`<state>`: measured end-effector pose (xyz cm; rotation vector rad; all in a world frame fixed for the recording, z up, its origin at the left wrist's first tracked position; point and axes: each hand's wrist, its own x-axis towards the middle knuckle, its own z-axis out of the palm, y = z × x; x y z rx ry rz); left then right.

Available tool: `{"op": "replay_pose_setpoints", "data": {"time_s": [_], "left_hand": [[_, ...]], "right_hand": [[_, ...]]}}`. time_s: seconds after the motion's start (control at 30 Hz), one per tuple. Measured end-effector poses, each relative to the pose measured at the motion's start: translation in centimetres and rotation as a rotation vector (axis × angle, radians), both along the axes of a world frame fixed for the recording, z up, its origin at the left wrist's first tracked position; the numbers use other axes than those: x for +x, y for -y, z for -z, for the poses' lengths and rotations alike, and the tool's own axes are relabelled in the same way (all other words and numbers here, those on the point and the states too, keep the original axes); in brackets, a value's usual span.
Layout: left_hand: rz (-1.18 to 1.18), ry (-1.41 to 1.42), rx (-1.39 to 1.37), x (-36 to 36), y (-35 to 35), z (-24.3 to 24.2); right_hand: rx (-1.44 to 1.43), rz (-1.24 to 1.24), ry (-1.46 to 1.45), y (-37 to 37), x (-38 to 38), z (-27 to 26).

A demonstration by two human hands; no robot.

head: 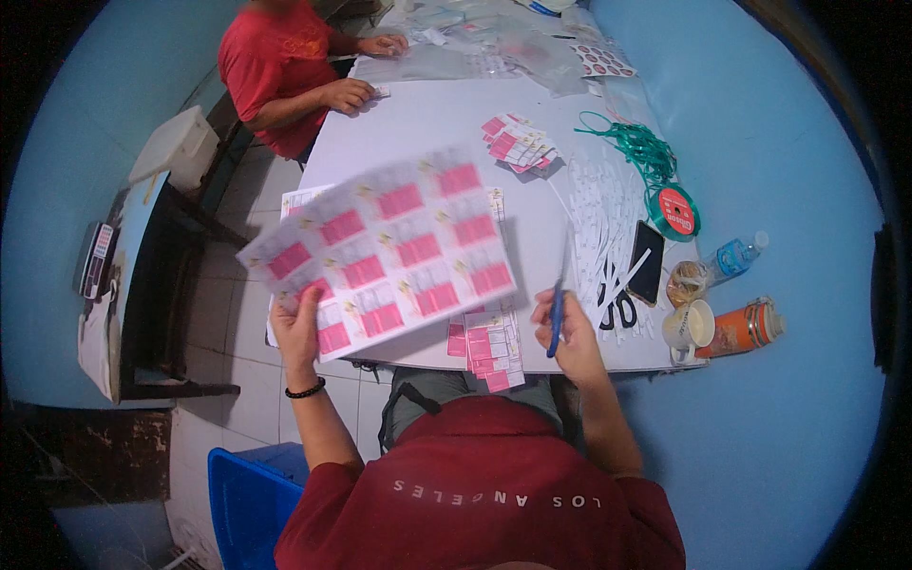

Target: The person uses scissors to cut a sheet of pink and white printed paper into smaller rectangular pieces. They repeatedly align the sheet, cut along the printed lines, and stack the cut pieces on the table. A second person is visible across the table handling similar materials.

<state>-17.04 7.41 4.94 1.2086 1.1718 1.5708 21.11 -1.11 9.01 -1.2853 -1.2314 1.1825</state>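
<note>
My left hand (298,324) grips the lower left corner of a printed paper sheet (396,251) with rows of pink and white labels. The sheet is raised and tilted over the table, hiding part of what lies beneath. In my right hand (581,342) is a pair of scissors with a blue handle (556,320); the blades point away from me, to the right of the sheet and apart from it. Cut pink and white labels (491,345) lie overlapping at the table's front edge, between my hands. Another pile of cut labels (518,142) lies farther back.
White paper strips (602,206), black-handled scissors (617,306) and a smartphone (647,262) lie at right. Beside them are green ribbon (641,146), its spool (675,212), a mug (688,325), a plastic bottle (734,255) and an orange flask (737,331). A co-worker (274,71) sits at left; a blue bin (249,491) stands below.
</note>
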Motion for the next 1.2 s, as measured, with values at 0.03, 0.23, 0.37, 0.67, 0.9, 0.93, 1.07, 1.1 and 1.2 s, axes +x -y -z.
{"op": "replay_pose_setpoints", "data": {"time_s": [0.03,0.23,0.37,0.67,0.9,0.93,1.07,1.1,1.2], "left_hand": [[-0.088,0.025,0.050,-0.5,-0.1,0.0],[-0.225,0.030,0.077,-2.8,-0.4,0.0],[-0.208,0.021,0.056,-3.0,-0.3,0.1],[-0.139,0.054,0.044,-2.5,-0.2,-0.2],[-0.119,0.071,0.062,-2.1,0.1,0.0],[-0.119,0.068,0.058,-2.1,0.1,0.0],[-0.136,0.073,0.037,-2.0,0.1,0.0],[-0.117,0.063,0.063,-1.9,0.1,0.0],[-0.128,0.041,0.051,-1.8,0.2,-0.3]], "right_hand": [[-0.091,-0.067,-0.011,0.4,0.1,0.2],[-0.289,-0.263,-0.180,1.8,-0.9,1.5],[-0.322,-0.252,-0.189,1.7,-1.5,0.9],[-0.282,-0.203,-0.224,1.0,-2.4,-0.7],[-0.285,-0.214,-0.252,0.9,-2.2,-1.1],[-0.284,-0.215,-0.256,0.9,-2.2,-1.1],[-0.276,-0.219,-0.280,1.0,-2.2,-1.2],[-0.272,-0.220,-0.288,1.0,-2.2,-1.1],[-0.267,-0.207,-0.294,1.0,-2.2,-1.0]]}}
